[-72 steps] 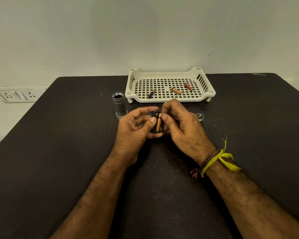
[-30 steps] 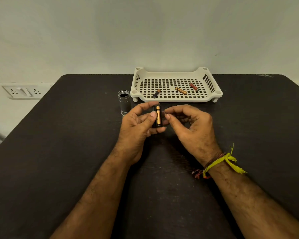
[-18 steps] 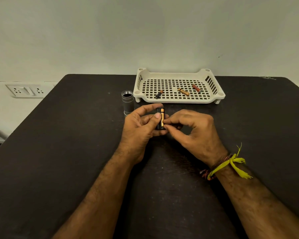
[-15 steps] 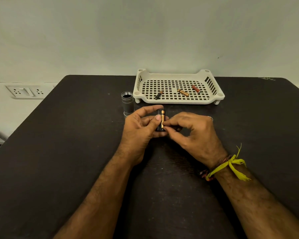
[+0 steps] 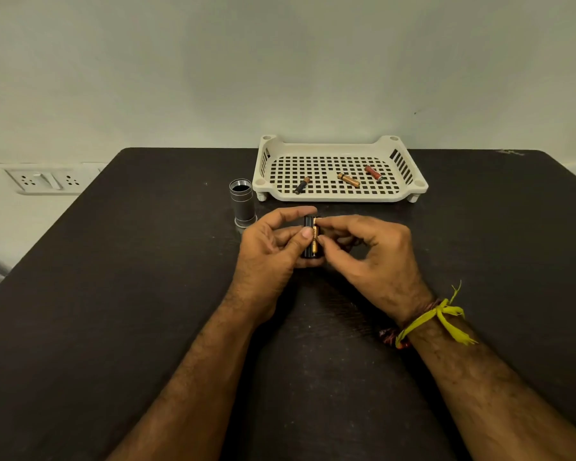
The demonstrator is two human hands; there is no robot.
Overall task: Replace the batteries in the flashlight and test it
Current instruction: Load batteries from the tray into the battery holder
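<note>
My left hand [image 5: 270, 251] grips a black battery holder [image 5: 308, 239] upright between thumb and fingers. A copper-coloured battery [image 5: 315, 237] sits in a slot of the holder. My right hand [image 5: 369, 257] pinches that battery with index finger at its top and thumb at its side. The grey flashlight body [image 5: 242, 206] stands on end, open top up, just left of the tray. Three batteries lie in the cream tray [image 5: 340, 194]: a dark one [image 5: 301, 185], a copper one [image 5: 348, 180] and a red one [image 5: 373, 173].
The dark table [image 5: 113, 294] fills the view; its far edge meets a pale wall. A wall socket plate [image 5: 44, 179] sits to the left beyond the table edge. A yellow thread is tied round my right wrist [image 5: 436, 316].
The right hand's fingers closed in on the copper battery in the holder and now pinch it. The left hand kept its hold. The small cap by the right hand is now hidden.
</note>
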